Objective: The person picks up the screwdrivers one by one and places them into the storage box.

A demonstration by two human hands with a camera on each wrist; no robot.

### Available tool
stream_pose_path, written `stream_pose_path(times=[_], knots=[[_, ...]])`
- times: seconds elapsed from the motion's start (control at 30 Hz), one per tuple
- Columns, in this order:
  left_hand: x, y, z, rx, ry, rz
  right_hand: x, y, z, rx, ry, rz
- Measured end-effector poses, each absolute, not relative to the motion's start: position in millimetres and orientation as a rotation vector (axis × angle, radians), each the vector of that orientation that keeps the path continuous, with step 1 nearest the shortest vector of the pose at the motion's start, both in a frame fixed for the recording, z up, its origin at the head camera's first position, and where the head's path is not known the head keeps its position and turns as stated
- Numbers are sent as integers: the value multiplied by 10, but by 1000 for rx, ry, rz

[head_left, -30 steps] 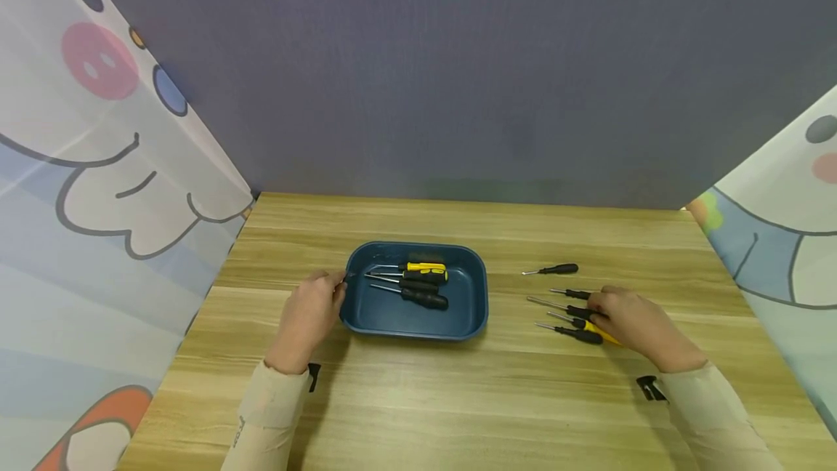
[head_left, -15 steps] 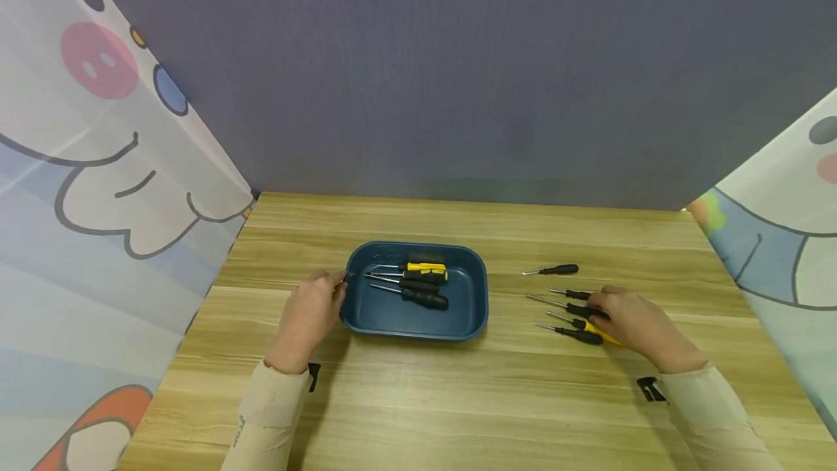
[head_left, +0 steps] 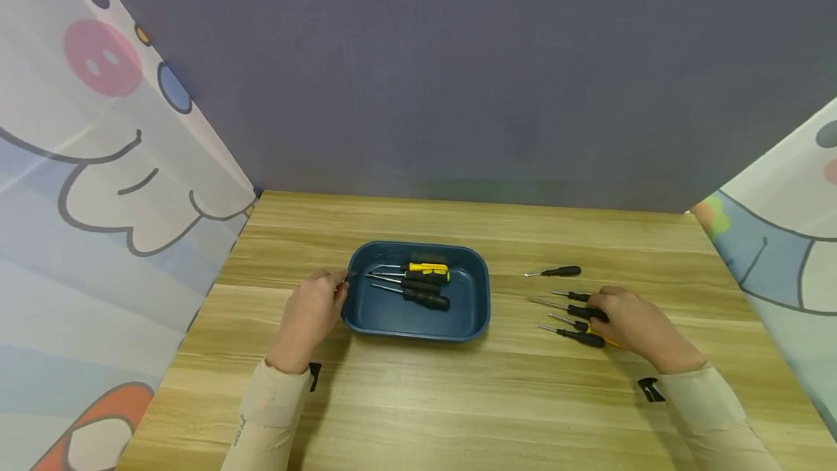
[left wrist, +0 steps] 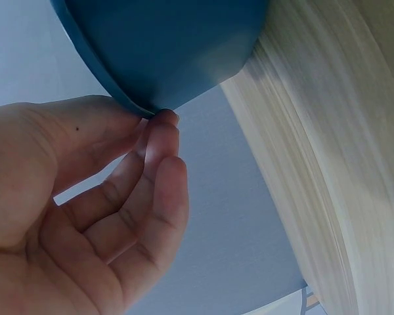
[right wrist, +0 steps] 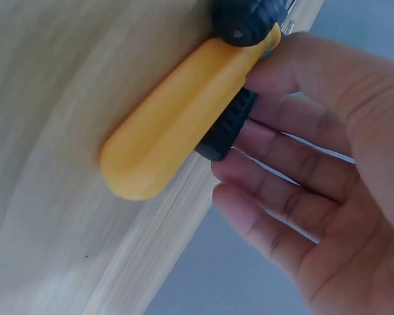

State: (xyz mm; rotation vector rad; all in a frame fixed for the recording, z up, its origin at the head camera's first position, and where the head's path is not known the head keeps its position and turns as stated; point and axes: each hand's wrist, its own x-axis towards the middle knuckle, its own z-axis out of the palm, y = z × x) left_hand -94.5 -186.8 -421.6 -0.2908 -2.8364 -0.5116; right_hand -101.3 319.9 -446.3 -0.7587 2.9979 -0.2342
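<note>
My left hand (head_left: 307,315) pinches the left rim of a dark blue plastic tray (head_left: 467,304) between thumb and fingertips. Inside the tray lie several screwdrivers, among them a yellow-handled screwdriver (head_left: 428,267) and a black-handled one (head_left: 426,299). On the table to the right, my right hand (head_left: 631,325) has its thumb and fingers about the handle of a black screwdriver (head_left: 585,312). In the right wrist view, a yellow screwdriver handle (right wrist: 161,131) lies close by the thumb and partly covers the black handle (right wrist: 224,128). The fingertips there are partly hidden.
Beyond the right hand lie a short black screwdriver (head_left: 564,270) and a thin black-handled one (head_left: 577,296). Nearer is another black screwdriver (head_left: 582,338). A grey panel (head_left: 418,78) stands behind the wooden table (head_left: 418,398), with printed cloth at both sides.
The head view shifts very slightly. Both hands stay almost where they were, and the tray and its screwdrivers lie as before.
</note>
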Motion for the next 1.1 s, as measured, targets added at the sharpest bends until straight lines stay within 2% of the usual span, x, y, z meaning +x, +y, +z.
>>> stream_pose_path(times=[0.2,0.5,0.8,1.1], knots=[[-941,-1867,-4208,-291,-2843,-518,-1027,3190,-4426,-740,2987,-254],[-939,-1862,-4201,-286,-2850,-524,-1028,3018,-4174,-871,3008,-332],[-940,-1871,-4218,-279,-2842,-524,-1191,2585,-3837,-999,2969,-321],[-948,-1869,-4223,-270,-2849,-515,-1487,2018,-3685,-1254,2916,-303]])
